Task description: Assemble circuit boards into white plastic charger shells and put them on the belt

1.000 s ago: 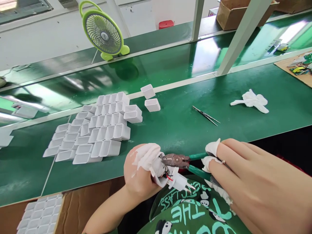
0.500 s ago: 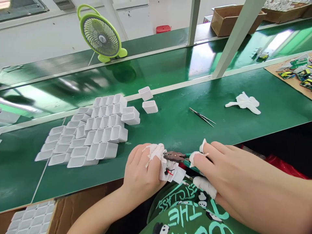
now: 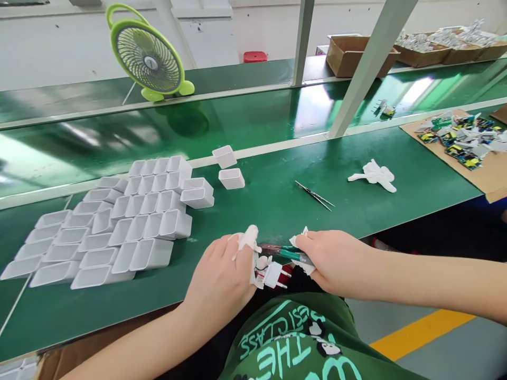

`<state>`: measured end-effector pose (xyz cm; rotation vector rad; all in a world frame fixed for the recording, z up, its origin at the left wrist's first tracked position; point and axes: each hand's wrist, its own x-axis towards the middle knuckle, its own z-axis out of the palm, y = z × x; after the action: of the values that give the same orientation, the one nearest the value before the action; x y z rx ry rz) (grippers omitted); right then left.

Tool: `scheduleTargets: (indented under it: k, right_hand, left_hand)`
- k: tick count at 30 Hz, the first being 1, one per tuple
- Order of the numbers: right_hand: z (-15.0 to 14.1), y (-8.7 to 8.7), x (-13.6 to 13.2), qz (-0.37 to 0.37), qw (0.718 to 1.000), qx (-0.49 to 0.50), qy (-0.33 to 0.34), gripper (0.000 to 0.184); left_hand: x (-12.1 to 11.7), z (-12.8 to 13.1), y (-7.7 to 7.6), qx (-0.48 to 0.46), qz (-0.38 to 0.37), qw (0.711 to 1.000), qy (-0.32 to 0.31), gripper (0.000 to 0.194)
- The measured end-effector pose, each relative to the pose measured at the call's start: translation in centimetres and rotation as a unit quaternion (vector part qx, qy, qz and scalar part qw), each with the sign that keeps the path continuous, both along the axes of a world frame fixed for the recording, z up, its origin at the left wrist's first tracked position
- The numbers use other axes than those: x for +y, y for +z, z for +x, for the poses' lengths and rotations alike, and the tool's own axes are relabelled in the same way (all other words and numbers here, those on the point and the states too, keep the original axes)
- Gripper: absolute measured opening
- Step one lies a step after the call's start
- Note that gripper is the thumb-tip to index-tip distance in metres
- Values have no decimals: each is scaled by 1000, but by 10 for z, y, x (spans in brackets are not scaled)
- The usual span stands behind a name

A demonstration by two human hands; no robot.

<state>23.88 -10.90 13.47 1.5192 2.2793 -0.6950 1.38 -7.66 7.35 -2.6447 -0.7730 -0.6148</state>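
Observation:
Just past the table's front edge, my left hand [image 3: 225, 269] is closed around a white plug adapter [image 3: 273, 274] with two metal pins pointing right. Wires show where its casing is open. My right hand [image 3: 327, 258] grips the green handles of a pair of pliers [image 3: 287, 252], whose dark jaws reach the adapter's upper part beside my left thumb. What the jaws touch is hidden. White wrappings cover some fingertips on both hands. Farther back on the green table [image 3: 261, 206] lie metal tweezers [image 3: 315, 196] and a crumpled white glove-like piece [image 3: 373, 175].
Many open white plastic casings [image 3: 146, 206] stand in rows at left, with two set apart [image 3: 232, 178]. Circuit boards lie on cardboard [image 3: 439, 132] at right. A green fan [image 3: 148, 58], a slanted post [image 3: 368, 74] and cardboard boxes [image 3: 348, 55] are behind.
The view has shifted to the right. My right hand has turned and closed around the plier handles, with its forearm now more level. The adapter's pins now point more to the right.

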Motion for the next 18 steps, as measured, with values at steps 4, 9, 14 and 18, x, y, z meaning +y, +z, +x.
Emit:
scheduleTargets:
  k: [4,9,14,18]
  right_hand:
    - [0,7,0,5,1000,-6,7,29]
    - [0,13,-6,-3,1000,-15,27,32]
    - [4,16,-25,34,996,6,85,31]
    - [6,12,-38,61,990,18,126,37]
  left_hand:
    - [6,0,10,30,-18,999,3,27]
    - [-2,0,23,55,16,998,-18,28]
    - [-22,-12,39,46,61,997,-29,22]
    - [-31,-19,42,51,55,997,-33,19]
